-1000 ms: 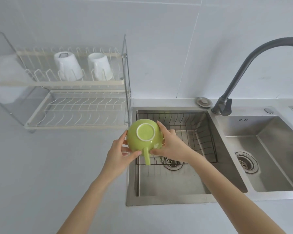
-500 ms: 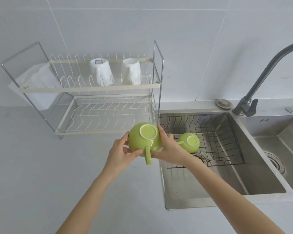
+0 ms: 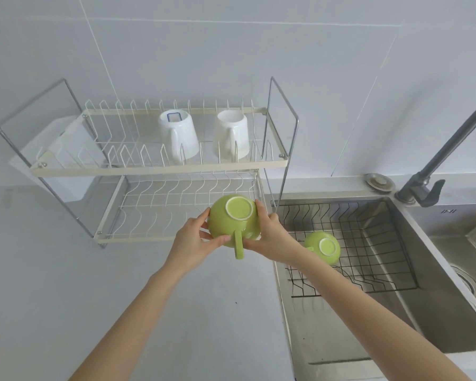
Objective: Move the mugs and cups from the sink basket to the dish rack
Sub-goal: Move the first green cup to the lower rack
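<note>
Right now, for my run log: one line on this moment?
hands: left hand + right hand hold upturned green ceramic cup | rack: two white mugs | basket: one green cup

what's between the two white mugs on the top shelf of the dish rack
Nothing but bare wire prongs: in the head view the left white mug and right white mug stand apart, upside down, on the dish rack.

1. Bright, even, diffuse light; source not visible.
2. Soft, faint shadows under the dish rack (image 3: 160, 166) and forearms.
3. Mild sheen on the steel sink (image 3: 396, 320).
4. Wide-angle bending of straight lines toward the edges.
5. Slight overall softness.
</note>
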Available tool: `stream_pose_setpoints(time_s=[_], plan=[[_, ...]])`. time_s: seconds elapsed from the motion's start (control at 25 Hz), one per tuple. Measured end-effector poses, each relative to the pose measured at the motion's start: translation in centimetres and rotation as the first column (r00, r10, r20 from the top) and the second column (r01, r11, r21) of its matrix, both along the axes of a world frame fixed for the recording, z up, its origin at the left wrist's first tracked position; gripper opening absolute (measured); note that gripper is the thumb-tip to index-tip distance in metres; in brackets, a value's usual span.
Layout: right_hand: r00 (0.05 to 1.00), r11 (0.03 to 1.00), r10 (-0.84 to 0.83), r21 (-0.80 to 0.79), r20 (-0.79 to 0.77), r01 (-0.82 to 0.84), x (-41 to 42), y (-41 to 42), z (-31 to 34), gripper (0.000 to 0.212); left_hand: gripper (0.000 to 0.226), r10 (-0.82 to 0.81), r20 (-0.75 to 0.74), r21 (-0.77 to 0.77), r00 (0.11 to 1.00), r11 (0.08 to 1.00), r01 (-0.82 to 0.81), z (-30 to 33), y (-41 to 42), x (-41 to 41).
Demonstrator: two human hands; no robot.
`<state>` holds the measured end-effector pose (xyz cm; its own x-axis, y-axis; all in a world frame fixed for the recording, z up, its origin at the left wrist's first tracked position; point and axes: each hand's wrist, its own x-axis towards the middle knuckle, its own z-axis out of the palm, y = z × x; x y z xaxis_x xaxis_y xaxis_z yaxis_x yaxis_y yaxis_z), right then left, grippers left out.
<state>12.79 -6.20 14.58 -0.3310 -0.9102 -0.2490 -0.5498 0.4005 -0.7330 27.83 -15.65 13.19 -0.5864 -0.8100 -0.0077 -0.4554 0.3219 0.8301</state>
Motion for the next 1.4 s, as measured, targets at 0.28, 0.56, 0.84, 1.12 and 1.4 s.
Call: stream_pose_setpoints(time_s=[0.28, 0.56, 0.84, 1.12, 1.4], plan=[[0.999, 0.999, -0.049, 0.0, -0.017, 0.049, -1.1, -4.9, -2.3, 0.097, 0.08, -0.055, 0.131, 0.007, 0.99, 0.998, 0.055, -1.8, -5.8, -2.2], [0.986, 0.987, -0.156, -0.042, -0.05, 0.154, -2.7, -8.6, -5.3, 0.09, 0.077, -0.072, 0.212, 0.037, 0.975, 0.997, 0.065, -4.5, -9.7, -4.8], [0.981, 0.976, -0.191, -0.11, -0.035, 0.186, -2.9, -9.4, -6.6, 0.084, 0.069, -0.079, 0.231, 0.036, 0.97, 0.997, 0.073, -5.7, -10.6, -5.2], [0.979, 0.979, -0.191, -0.09, -0.068, 0.184, -3.4, -9.7, -6.1, 0.075, 0.066, -0.086, 0.295, 0.018, 0.952, 0.996, 0.085, -5.3, -10.9, -6.0], [0.99, 0.991, -0.136, -0.005, -0.03, 0.136, -3.4, -10.0, -4.9, 0.092, 0.072, -0.105, 0.381, -0.023, 0.919, 0.992, 0.123, -4.5, -10.6, -5.8]])
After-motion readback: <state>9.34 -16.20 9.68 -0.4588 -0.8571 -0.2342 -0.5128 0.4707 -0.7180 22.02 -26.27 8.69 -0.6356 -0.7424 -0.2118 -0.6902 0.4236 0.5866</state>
